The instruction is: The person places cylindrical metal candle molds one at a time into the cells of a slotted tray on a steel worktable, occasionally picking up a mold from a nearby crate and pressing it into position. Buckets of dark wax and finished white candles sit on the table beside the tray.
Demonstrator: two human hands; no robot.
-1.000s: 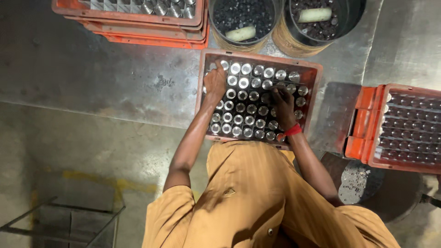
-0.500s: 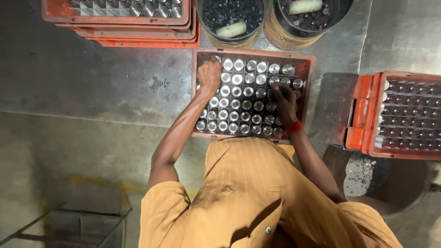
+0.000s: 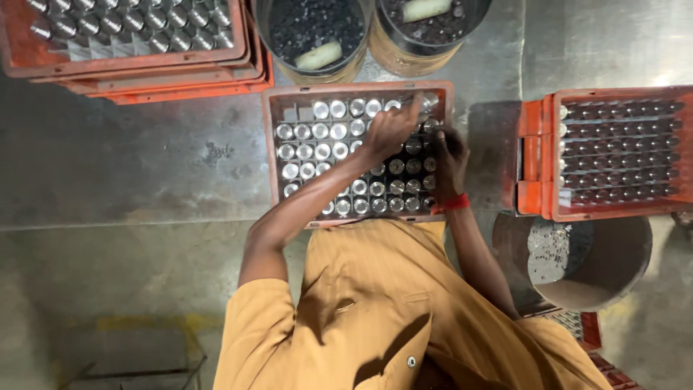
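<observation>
orange crate (image 3: 272, 152) on the tabletop, packed with upright metal cylinders (image 3: 323, 131). left hand (image 3: 390, 130) fingers curled at the far row, right hand (image 3: 449, 155) beside it; what either grips, cannot tell. cylinders look heavy, hard, slick; best pinched round the rim.

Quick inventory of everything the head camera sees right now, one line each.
Middle crate: one, orange, centre, holding rows of shiny metal cylinders.
Stacked crates: several, orange, top left, cylinders in the top one.
Right crate: one, orange, right, darker cylinders in rows.
Buckets: two, dark contents, top centre, a pale piece in each.
Tub: one, brown, lower right.
Table: grey metal.
Wristband: red, right wrist.
Left hand: on the cylinders.
Right hand: at the middle crate's right side.
</observation>
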